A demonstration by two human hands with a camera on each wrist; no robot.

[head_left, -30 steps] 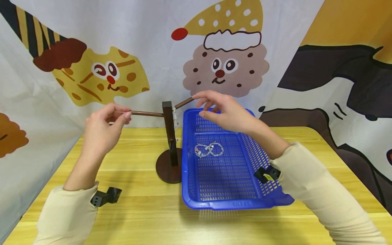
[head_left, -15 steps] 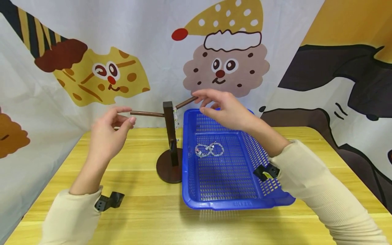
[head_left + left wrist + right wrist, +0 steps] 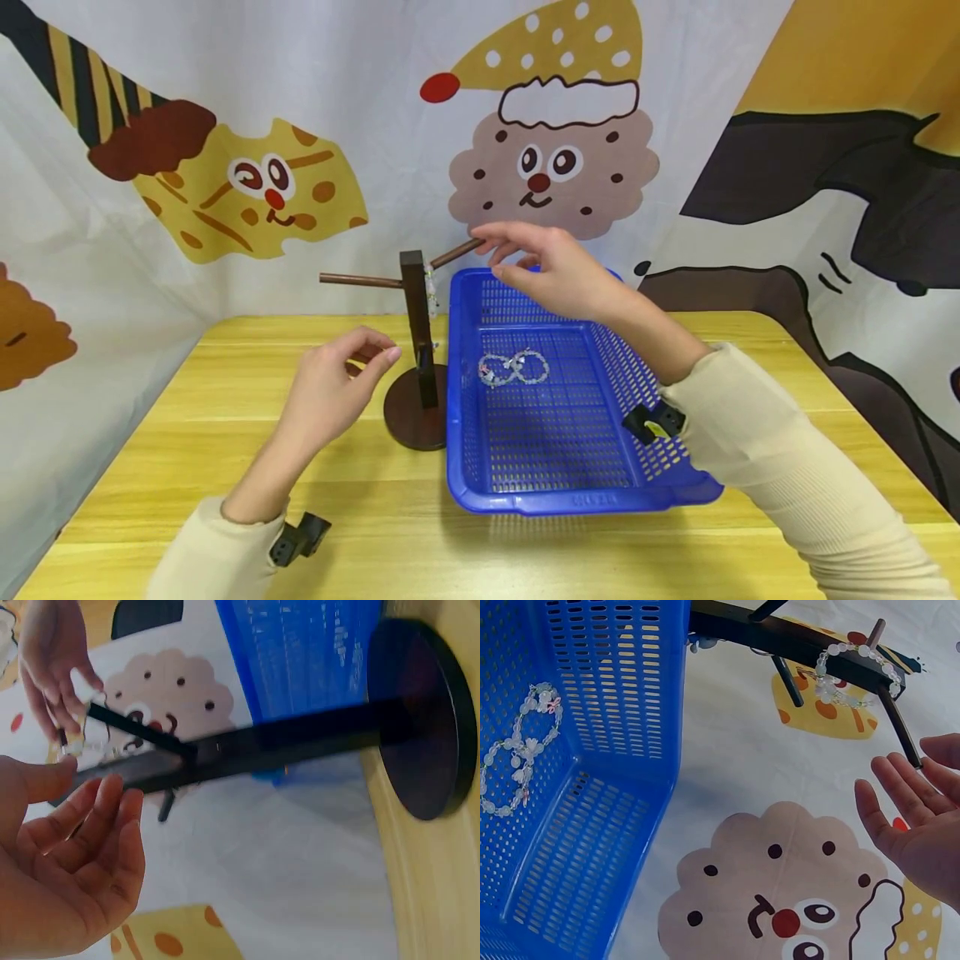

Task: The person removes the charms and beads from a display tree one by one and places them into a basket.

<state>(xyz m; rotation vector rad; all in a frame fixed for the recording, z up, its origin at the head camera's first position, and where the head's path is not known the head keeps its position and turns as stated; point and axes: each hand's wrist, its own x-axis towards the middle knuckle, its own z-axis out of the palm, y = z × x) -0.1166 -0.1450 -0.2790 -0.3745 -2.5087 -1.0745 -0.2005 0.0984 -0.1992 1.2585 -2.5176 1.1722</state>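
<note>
A dark brown wooden stand (image 3: 415,321) rises from a round base, with pegs out to both sides. My right hand (image 3: 566,271) has its fingertips at the end of the right upper peg (image 3: 456,252), thumb held apart. From that peg hangs a pale beaded bracelet (image 3: 842,649), seen whole in the right wrist view. My left hand (image 3: 337,387) hovers left of the post, fingers loosely bent, holding nothing. The left upper peg (image 3: 360,280) bears nothing. Two beaded bracelets (image 3: 534,367) lie side by side in the blue basket (image 3: 555,502).
The basket stands right beside the stand's base on a yellow wood-grain table (image 3: 225,417). Behind hangs a white cloth (image 3: 405,167) printed with cartoon figures. Lower on the post, a bluish beaded piece (image 3: 702,642) shows partly in the right wrist view.
My left hand has let go of the left peg's tip and moved down and right toward the middle of the post. My right hand stays almost still at the right peg.
</note>
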